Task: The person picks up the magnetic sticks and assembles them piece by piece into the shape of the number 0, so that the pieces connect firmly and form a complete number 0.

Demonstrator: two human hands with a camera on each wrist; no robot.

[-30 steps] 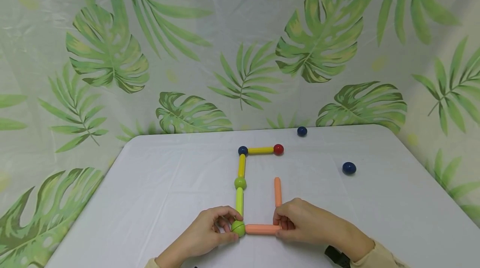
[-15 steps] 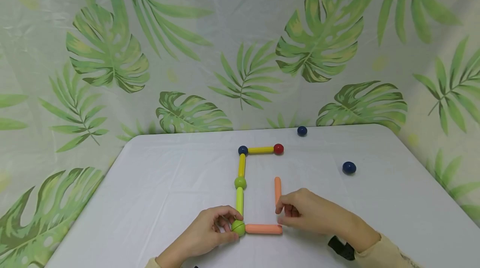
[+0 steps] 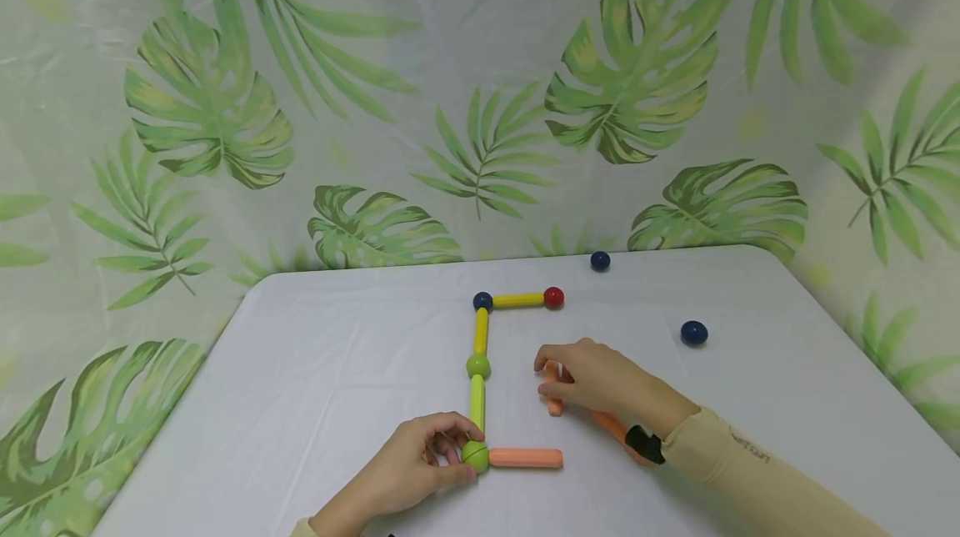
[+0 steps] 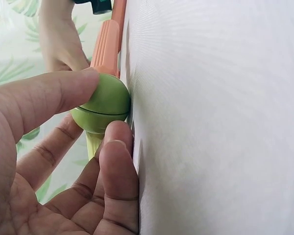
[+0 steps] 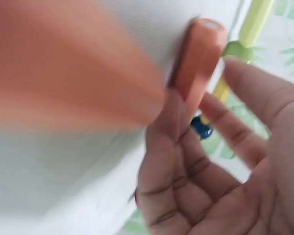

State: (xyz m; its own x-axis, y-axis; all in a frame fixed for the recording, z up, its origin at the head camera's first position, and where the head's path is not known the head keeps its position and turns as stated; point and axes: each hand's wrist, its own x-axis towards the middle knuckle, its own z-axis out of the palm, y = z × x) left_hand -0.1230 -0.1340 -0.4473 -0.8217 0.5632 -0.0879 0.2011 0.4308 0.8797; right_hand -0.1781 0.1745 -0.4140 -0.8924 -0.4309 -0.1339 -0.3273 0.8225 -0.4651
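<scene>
From the head view, taking the green ball (image 3: 475,455) at the near corner of the frame as our mark, we see our left hand (image 3: 408,470) pinching it, a flat orange rod (image 3: 525,458) running rightward from it, and, right of and beyond the ball, our right hand (image 3: 596,378) curled about the loose orange rod (image 3: 552,391), whose long axis points away from us. At the left wrist, thumb and a fingertip (image 4: 115,147) clamp the green ball against the table (image 4: 215,122). At the right wrist, our fingers (image 5: 169,127) touch the loose orange rod along its side, though blur leaves us unable to tell whether they grip it.
</scene>
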